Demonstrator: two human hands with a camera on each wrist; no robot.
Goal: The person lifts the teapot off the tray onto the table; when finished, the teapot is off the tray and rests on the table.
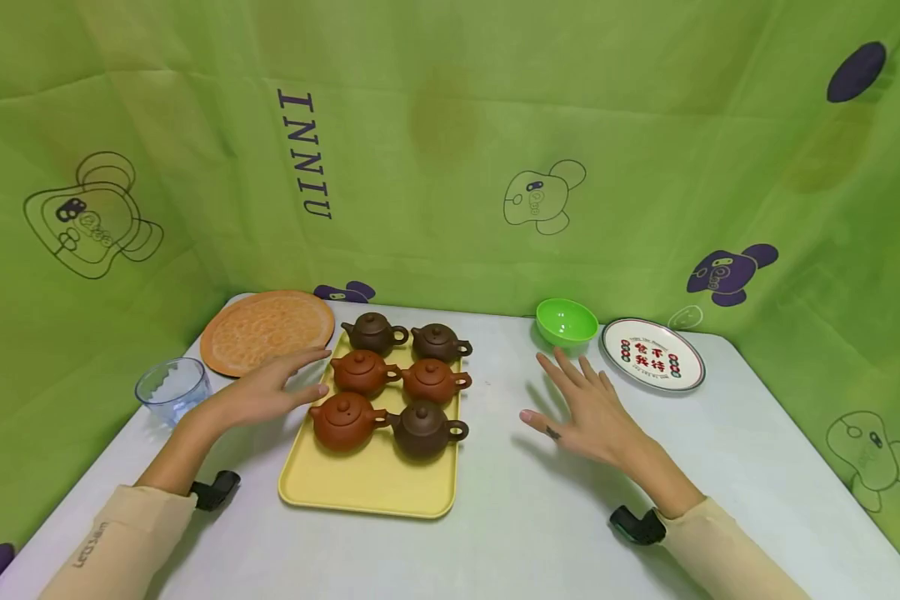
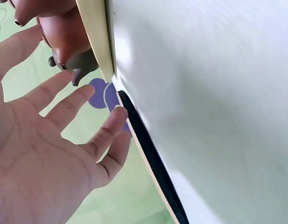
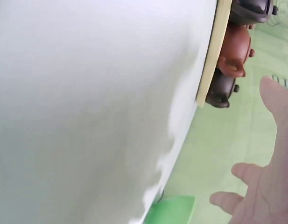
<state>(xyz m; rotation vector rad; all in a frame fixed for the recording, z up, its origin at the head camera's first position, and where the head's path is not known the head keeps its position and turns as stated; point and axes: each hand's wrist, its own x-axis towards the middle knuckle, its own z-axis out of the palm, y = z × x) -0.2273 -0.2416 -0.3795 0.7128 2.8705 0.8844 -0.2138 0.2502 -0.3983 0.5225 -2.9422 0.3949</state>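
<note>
Several small clay teapots stand in two columns on a yellow tray (image 1: 367,489). On the left are a dark brown teapot (image 1: 372,334) at the back, a reddish one (image 1: 360,374) in the middle and another reddish teapot (image 1: 342,423) in front. The right column has a dark teapot (image 1: 437,342), a reddish teapot (image 1: 429,382) and a dark front teapot (image 1: 421,432). My left hand (image 1: 261,392) hovers by the tray's left edge, fingers spread, holding nothing. Right of the tray, my right hand (image 1: 592,414) is held over the table with fingers apart, also holding nothing.
Behind my left hand lies a round orange mat (image 1: 266,329), with a clear bluish glass bowl (image 1: 174,390) at the left table edge. A green bowl (image 1: 566,322) and a white oval plate (image 1: 653,356) sit at the back right. Green cloth (image 1: 435,125) hangs around the table.
</note>
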